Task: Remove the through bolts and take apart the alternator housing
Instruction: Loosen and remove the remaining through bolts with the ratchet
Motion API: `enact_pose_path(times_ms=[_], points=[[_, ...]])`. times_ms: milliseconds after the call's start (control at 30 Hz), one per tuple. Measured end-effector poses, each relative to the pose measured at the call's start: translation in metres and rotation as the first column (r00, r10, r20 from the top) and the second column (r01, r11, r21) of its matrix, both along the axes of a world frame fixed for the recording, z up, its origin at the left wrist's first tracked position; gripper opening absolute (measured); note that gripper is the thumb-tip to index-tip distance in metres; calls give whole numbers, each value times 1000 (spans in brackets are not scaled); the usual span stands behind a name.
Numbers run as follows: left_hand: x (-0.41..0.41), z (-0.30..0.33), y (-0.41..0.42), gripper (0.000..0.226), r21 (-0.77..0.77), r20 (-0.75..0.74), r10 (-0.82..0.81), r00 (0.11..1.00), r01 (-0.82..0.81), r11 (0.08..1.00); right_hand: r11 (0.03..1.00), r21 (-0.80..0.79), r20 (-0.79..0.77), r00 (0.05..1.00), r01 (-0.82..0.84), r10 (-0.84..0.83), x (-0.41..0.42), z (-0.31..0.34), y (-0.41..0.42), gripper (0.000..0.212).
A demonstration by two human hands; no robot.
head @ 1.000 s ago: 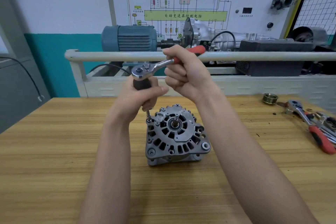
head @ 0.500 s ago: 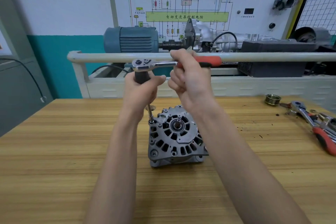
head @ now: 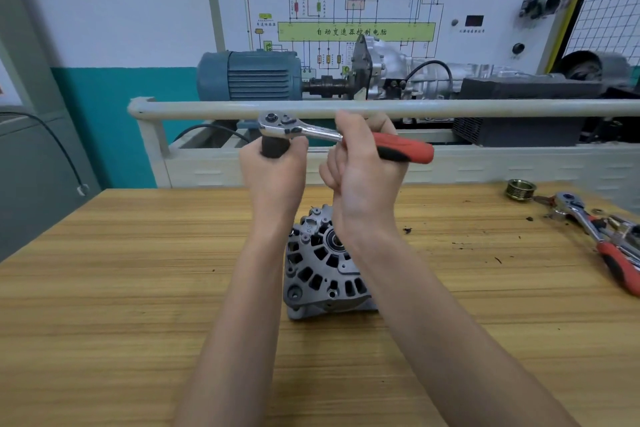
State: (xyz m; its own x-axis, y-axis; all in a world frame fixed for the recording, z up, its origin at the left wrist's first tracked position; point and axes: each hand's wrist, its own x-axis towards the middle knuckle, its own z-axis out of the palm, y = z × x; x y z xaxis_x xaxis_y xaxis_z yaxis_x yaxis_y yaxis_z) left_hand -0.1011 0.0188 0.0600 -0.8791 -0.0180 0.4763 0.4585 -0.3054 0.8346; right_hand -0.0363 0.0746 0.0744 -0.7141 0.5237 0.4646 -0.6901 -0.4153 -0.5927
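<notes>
A grey alternator housing (head: pixel 318 274) stands on the wooden table (head: pixel 121 305), its vented face and centre bearing turned up toward me. Above it, my left hand (head: pixel 273 180) grips the black extension (head: pixel 273 148) under the ratchet wrench head (head: pixel 278 124). The extension's lower end and the bolt it sits on are hidden behind my left wrist. My right hand (head: pixel 363 177) holds the ratchet's red handle (head: pixel 405 149), which points right and slightly toward me. My right forearm covers the housing's right side.
A second red-handled ratchet (head: pixel 602 243) and small metal parts lie at the table's right edge, with a grooved pulley (head: pixel 520 189) behind them. A pale rail (head: pixel 485 107) runs across behind the table, in front of a blue motor (head: pixel 247 74) and gearbox rig.
The ratchet handle has swung clockwise, from pointing to the far right to pointing right and toward me. My right hand went with it; my left hand stayed on the extension.
</notes>
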Motion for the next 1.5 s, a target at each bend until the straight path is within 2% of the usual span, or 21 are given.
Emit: enact_pose_path(times_ms=[67, 167, 233, 333, 367, 433, 533, 600, 633, 667, 733, 833, 867, 933, 1033, 1100, 1167, 1233, 1300, 1400, 1500], points=[[-2, -1, -6, 42, -65, -52, -72, 996, 68, 996, 999, 26, 53, 998, -38, 37, 0, 8, 8, 39], [-9, -2, -25, 41, -206, -156, -393, 906, 359, 910, 960, 108, 242, 944, -258, 226, -7, 28, 28, 44], [-13, -3, -32, 39, -244, -157, -529, 834, 487, 839, 900, 166, 357, 875, -404, 327, -12, 38, 38, 48], [-12, -5, -34, 39, -332, -120, -647, 753, 583, 741, 838, 217, 403, 828, -501, 391, -15, 42, 40, 53], [-11, -5, -33, 39, -341, -109, -654, 748, 590, 732, 849, 198, 386, 835, -491, 393, -14, 40, 38, 54], [-10, -2, -30, 41, -281, -102, -592, 799, 548, 788, 909, 124, 297, 889, -397, 348, -12, 31, 33, 50], [-8, -1, -15, 36, -111, -77, -290, 954, 281, 953, 991, 41, 116, 986, -128, 122, -6, 13, 17, 39], [-2, -2, -2, 32, -37, -36, -80, 996, 79, 996, 1000, 26, 37, 999, -4, 3, -2, 5, 7, 35], [0, -2, 2, 32, -12, -20, -35, 999, 35, 999, 1000, 26, 23, 1000, 17, -17, -1, 5, 5, 35], [0, -3, 1, 32, -10, -17, -36, 999, 36, 999, 999, 32, 32, 999, 10, -11, 0, 7, 6, 36], [-5, -3, -9, 35, -87, -64, -165, 984, 159, 983, 994, 65, 111, 991, -84, 77, -3, 16, 15, 39], [-12, -1, -29, 38, -239, -148, -502, 852, 462, 854, 931, 129, 305, 907, -340, 289, -11, 35, 33, 45], [-13, -2, -33, 39, -267, -144, -566, 812, 519, 812, 900, 152, 353, 873, -408, 336, -13, 40, 36, 48], [-11, -3, -34, 40, -287, -116, -598, 793, 550, 785, 867, 185, 388, 845, -462, 368, -15, 44, 39, 53], [-9, -1, -28, 41, -211, -107, -521, 847, 492, 844, 918, 109, 310, 891, -381, 332, -14, 37, 33, 51], [-7, 1, -19, 39, -122, -104, -355, 929, 343, 932, 971, 44, 198, 955, -233, 220, -10, 25, 23, 43], [-3, -1, -8, 31, -30, -65, -125, 990, 123, 992, 998, 10, 107, 992, -69, 68, -4, 13, 9, 38], [3, -3, 2, 27, 46, -31, 17, 999, -16, 999, 1000, -9, 57, 998, 29, -28, 0, 7, -2, 34], [4, -3, 3, 21, 62, -21, 19, 1000, -18, 998, 1000, -9, 62, 998, 29, -28, 2, 9, -4, 35], [-5, -2, -14, 27, -83, -74, -170, 983, 164, 983, 994, 49, 152, 984, -98, 89, -2, 24, 11, 38], [-11, -2, -33, 35, -267, -141, -516, 845, 470, 841, 927, 164, 325, 906, -337, 272, -9, 39, 29, 43]])
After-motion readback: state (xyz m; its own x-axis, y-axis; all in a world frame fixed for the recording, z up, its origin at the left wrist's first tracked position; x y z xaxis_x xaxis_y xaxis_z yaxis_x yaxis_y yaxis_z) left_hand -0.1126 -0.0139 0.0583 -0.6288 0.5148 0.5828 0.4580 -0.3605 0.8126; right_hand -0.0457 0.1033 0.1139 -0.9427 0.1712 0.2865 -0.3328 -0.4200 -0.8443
